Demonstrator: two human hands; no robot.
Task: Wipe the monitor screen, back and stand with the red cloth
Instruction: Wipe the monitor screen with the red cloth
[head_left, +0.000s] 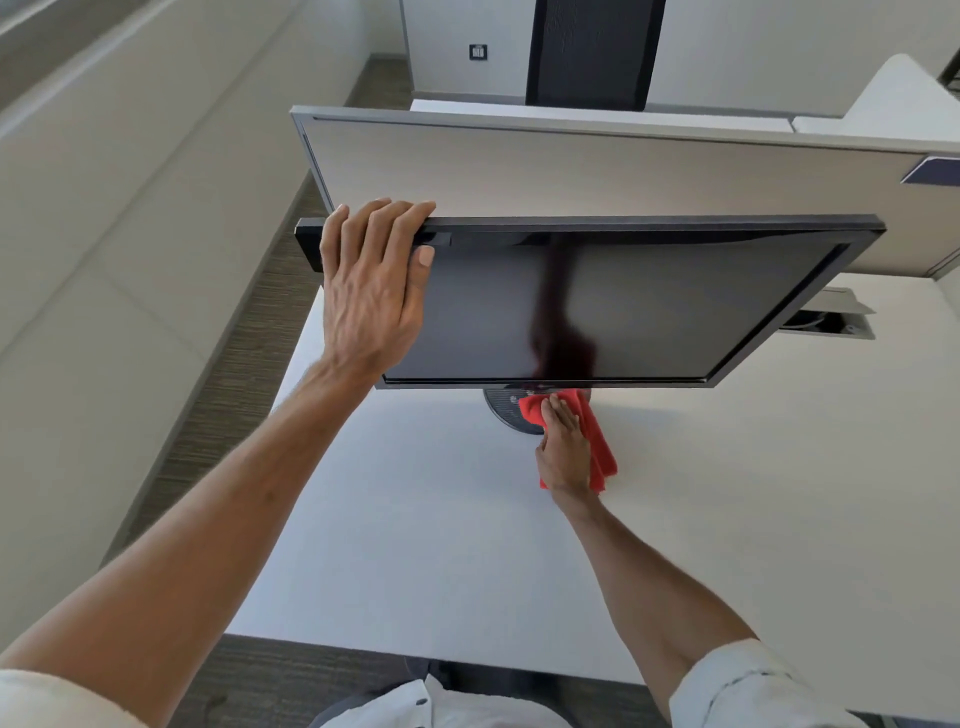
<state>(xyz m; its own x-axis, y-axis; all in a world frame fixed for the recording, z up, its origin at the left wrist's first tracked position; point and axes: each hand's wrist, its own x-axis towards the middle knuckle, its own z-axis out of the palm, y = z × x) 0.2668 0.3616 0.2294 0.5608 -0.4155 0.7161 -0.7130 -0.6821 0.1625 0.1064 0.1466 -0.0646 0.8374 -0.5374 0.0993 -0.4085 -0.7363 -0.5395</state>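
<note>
The monitor (649, 312) stands near the table's (415, 545) far edge, just before a divider panel (571, 171), its screen tilted toward the wide bare tabletop in front. The left hand (371, 291) grips its top left corner, fingers curled over the upper edge, thumb on the screen. Beneath the lower bezel, the right hand (563, 452) lies flat, fingers extended, pressing the red cloth (602, 457) against the round stand base (504, 410).
</note>
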